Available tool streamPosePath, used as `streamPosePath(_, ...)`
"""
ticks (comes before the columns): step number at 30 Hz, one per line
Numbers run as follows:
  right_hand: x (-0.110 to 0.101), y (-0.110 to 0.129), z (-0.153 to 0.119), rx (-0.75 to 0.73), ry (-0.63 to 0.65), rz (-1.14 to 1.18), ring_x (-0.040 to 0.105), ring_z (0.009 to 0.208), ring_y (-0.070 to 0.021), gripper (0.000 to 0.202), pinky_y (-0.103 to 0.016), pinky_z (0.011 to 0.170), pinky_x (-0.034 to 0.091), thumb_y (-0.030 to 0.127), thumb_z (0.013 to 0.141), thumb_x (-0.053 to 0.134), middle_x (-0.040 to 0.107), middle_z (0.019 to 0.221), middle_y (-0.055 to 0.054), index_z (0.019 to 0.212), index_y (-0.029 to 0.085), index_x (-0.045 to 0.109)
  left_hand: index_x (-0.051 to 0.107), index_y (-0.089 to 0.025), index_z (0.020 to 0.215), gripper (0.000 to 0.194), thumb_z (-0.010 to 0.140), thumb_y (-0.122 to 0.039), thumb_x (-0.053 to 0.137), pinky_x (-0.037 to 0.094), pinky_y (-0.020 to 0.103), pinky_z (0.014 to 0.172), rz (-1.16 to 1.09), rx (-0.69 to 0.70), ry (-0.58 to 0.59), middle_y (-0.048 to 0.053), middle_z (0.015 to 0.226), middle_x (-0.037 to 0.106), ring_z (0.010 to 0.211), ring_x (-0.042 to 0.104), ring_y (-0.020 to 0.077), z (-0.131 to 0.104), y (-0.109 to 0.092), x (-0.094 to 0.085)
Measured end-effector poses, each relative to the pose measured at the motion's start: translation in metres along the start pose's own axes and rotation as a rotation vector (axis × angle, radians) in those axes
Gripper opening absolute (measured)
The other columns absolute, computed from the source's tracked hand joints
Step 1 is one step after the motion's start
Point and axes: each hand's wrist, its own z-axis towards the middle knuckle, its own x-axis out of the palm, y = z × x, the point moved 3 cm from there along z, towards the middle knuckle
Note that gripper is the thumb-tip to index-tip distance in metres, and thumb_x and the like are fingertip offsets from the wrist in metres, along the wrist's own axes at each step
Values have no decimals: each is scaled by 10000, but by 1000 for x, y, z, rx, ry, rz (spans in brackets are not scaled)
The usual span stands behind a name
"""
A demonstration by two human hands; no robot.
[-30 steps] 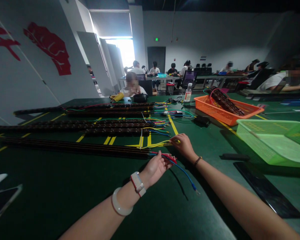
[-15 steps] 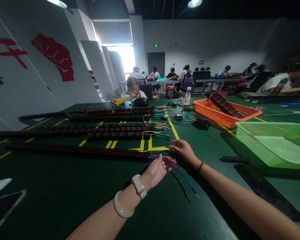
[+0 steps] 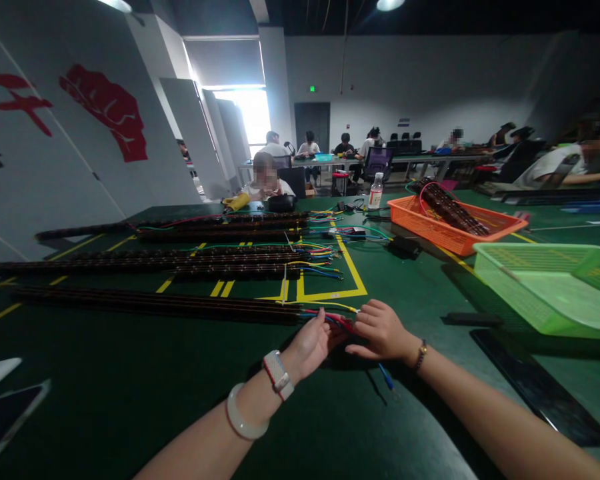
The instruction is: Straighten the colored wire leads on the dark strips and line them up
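My left hand (image 3: 313, 345) is closed round red and blue wires (image 3: 333, 317) that come out of the right end of a long dark bundle of strips (image 3: 180, 307). My right hand (image 3: 383, 331) lies over the same wires, just right of the left, with fingers curled down and the thumb stretched toward the left hand. A yellow wire (image 3: 337, 306) from this bundle runs up to its fingers. Below the right hand hangs the blue wire's end, with a blue-sleeved terminal (image 3: 387, 379). The right fingertips are partly hidden.
More dark bundles (image 3: 145, 261) with coloured wire ends lie behind, over yellow tape lines. At right stand an orange basket (image 3: 430, 233) holding another bundle and a green basket (image 3: 545, 319). A black flat panel (image 3: 540, 390) lies nearer. Several people sit at tables beyond.
My right hand has moved down and right, from the yellow wire's end onto the red and blue wires. The yellow wire now lies lower. My left hand has barely moved.
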Motion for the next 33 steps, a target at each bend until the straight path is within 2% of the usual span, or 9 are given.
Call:
streamPosePath(5, 3, 1, 4, 48, 20, -102, 419, 610, -142, 382, -302, 614, 235, 405, 940, 399, 553, 632, -21, 710, 183, 608, 633, -89, 860, 298, 917, -315, 446, 436, 341, 902, -2, 23, -36, 133, 876, 670, 913, 621, 202, 0, 0, -1)
streamPosePath(8, 3, -2, 4, 46, 13, -134, 420, 614, -142, 370, -306, 621, 227, 335, 957, 376, 565, 646, -23, 710, 185, 606, 628, -89, 886, 283, 924, -287, 429, 425, 357, 921, -13, 37, -16, 135, 888, 670, 916, 620, 204, 1, 1, -1)
streamPosePath(10, 3, -6, 4, 98, 19, -154, 431, 626, -145, 361, -307, 626, 225, 316, 957, 380, 576, 656, -26, 709, 183, 606, 626, -89, 899, 284, 924, -292, 429, 422, 370, 924, 5, 55, -8, 139, 898, 669, 911, 622, 208, 1, 1, -1)
streamPosePath(16, 11, -20, 8, 379, 128, -150, 489, 664, -151, 385, -306, 636, 223, 344, 953, 413, 631, 656, -38, 680, 177, 627, 615, -89, 818, 320, 929, -306, 408, 445, 355, 852, 85, 63, -11, 137, 850, 665, 851, 638, 214, -2, 1, 0)
streamPosePath(20, 20, -17, 11, 439, 213, -129, 525, 660, -150, 383, -303, 634, 225, 333, 945, 424, 658, 661, -49, 686, 174, 657, 597, -99, 790, 297, 928, -285, 411, 463, 315, 755, 84, 112, -49, 89, 745, 639, 724, 630, 179, -3, 1, 0)
streamPosePath(24, 27, -16, 12, 474, 240, -127, 547, 654, -154, 391, -301, 640, 236, 330, 946, 418, 675, 673, -56, 686, 178, 667, 576, -114, 761, 270, 923, -270, 427, 458, 271, 685, 66, 127, -98, 43, 662, 598, 623, 595, 137, -5, 0, 1)
streamPosePath(28, 29, -15, 11, 490, 264, -121, 574, 680, -164, 392, -292, 661, 273, 336, 952, 407, 679, 694, -65, 706, 178, 669, 572, -117, 768, 244, 920, -252, 437, 460, 264, 678, 52, 120, -120, 36, 667, 598, 619, 593, 130, -5, 0, 1)
streamPosePath(31, 28, -15, 10, 513, 333, -67, 594, 692, -164, 367, -277, 646, 305, 344, 948, 417, 685, 731, -76, 758, 172, 681, 574, -114, 762, 248, 920, -248, 437, 468, 275, 698, 42, 123, -98, 47, 684, 610, 637, 599, 135, -4, 0, 1)
streamPosePath(33, 25, -19, 9, 567, 399, 19, 594, 661, -161, 402, -263, 595, 313, 412, 944, 411, 681, 730, -76, 767, 173, 682, 583, -108, 772, 264, 925, -254, 424, 472, 284, 711, 50, 116, -78, 61, 700, 625, 660, 611, 146, -3, 0, 1)
